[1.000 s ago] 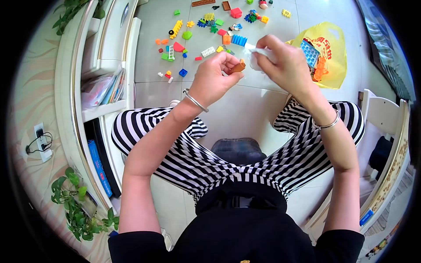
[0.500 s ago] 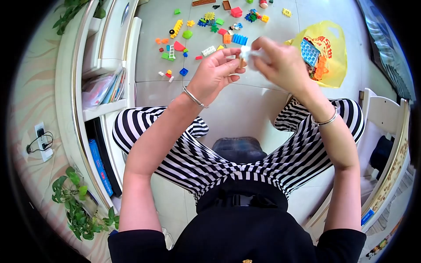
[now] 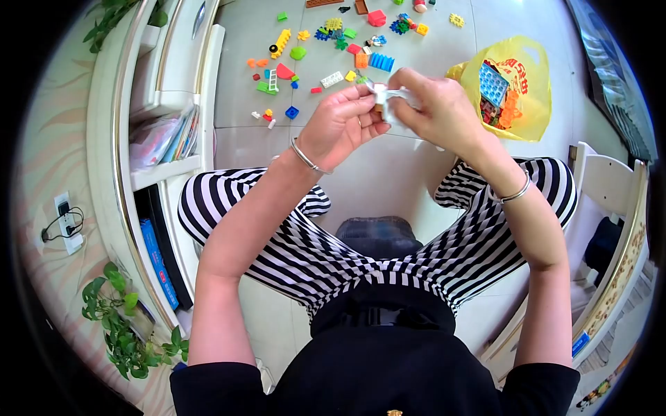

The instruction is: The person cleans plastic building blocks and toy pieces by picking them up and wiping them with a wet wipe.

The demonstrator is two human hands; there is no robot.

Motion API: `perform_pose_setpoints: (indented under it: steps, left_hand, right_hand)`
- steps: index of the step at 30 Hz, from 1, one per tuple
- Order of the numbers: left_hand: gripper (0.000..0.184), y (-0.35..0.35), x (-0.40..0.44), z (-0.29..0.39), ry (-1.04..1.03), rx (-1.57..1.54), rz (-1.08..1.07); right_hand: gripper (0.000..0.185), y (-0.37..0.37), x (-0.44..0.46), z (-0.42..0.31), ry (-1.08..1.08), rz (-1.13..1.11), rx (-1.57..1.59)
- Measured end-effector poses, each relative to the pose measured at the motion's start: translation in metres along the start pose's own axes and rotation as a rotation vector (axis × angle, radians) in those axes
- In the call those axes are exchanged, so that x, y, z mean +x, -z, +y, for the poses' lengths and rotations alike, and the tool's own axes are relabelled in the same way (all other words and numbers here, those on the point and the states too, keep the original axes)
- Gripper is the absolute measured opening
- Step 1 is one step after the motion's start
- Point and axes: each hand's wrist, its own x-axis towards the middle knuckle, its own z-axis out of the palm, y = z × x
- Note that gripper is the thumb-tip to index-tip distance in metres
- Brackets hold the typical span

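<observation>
In front of me, above the floor, my left hand (image 3: 341, 123) is closed in a pinch around a small brown toy block (image 3: 379, 108), mostly covered. My right hand (image 3: 438, 107) has its fingers bent around a soft white wipe (image 3: 386, 113), pressed against that block. Whether the white piece is tissue or thin cloth I cannot tell. Both hands meet over the tiles, with a metal bangle on each wrist.
Several colourful toy bricks, such as a blue brick (image 3: 292, 112) and a blue ridged piece (image 3: 381, 62), lie scattered on the floor. A yellow plastic bag (image 3: 534, 104) with toy pieces inside stands at right. A white cabinet (image 3: 166, 171) and a white chair (image 3: 610, 177) flank me.
My right hand has moved slightly down and left, and the white wipe now wraps lower around the block. My left hand has opened its lower fingers a little.
</observation>
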Motion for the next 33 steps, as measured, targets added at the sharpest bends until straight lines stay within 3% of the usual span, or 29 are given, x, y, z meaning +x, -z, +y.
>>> perform_pose_setpoints:
  steps: [5, 7, 8, 12, 15, 16, 21, 23, 25, 27, 28, 31, 33]
  left_hand:
    - [0.026, 0.006, -0.003, 0.001, 0.046, 0.028, -0.032]
    - [0.025, 0.004, -0.002, -0.002, 0.061, 0.106, 0.010]
    - [0.024, 0.002, -0.003, -0.002, 0.068, 0.189, 0.051]
    - [0.022, -0.001, -0.004, 0.003, 0.056, 0.163, 0.072]
    - [0.024, 0.007, -0.002, 0.001, 0.045, 0.101, 0.009]
    - [0.025, 0.008, -0.001, 0.002, 0.046, 0.081, -0.009]
    - [0.024, 0.001, -0.004, 0.006, 0.030, 0.014, -0.013]
    - [0.024, 0.003, -0.002, 0.004, 0.035, 0.037, -0.054]
    - [0.024, 0.005, -0.001, 0.002, 0.035, 0.021, -0.035]
    - [0.025, 0.008, 0.000, 0.005, 0.023, 0.001, -0.015]
    - [0.024, 0.010, 0.002, 0.005, 0.007, -0.002, 0.016]
    - [0.020, 0.016, 0.004, -0.002, -0.006, -0.031, 0.017]
    - [0.016, 0.015, 0.005, 0.000, -0.019, -0.038, -0.023]
  right_hand:
    - [0.019, 0.005, 0.003, -0.002, -0.210, 0.032, 0.046]
    - [0.019, -0.002, 0.001, -0.006, -0.079, -0.017, 0.087]
    - [0.019, -0.006, 0.000, 0.002, -0.004, 0.035, -0.038]
    - [0.019, 0.009, 0.007, 0.006, -0.231, 0.074, 0.033]
    - [0.019, 0.001, 0.003, 0.000, -0.136, -0.009, 0.149]
    - [0.020, -0.001, 0.000, 0.006, -0.056, -0.014, 0.018]
    - [0.021, 0.005, 0.002, 0.002, -0.200, 0.024, 0.042]
    - [0.020, 0.003, 0.001, -0.004, -0.152, -0.052, 0.231]
    - [0.019, -0.003, -0.002, 0.005, -0.051, -0.003, 0.114]
    - [0.020, 0.000, -0.002, 0.011, -0.144, 0.004, 0.017]
    - [0.021, 0.003, -0.001, 0.010, -0.234, 0.007, 0.122]
    - [0.022, -0.007, 0.002, 0.007, -0.089, 0.097, 0.385]
    - [0.020, -0.003, 0.000, 0.009, -0.102, 0.030, 0.239]
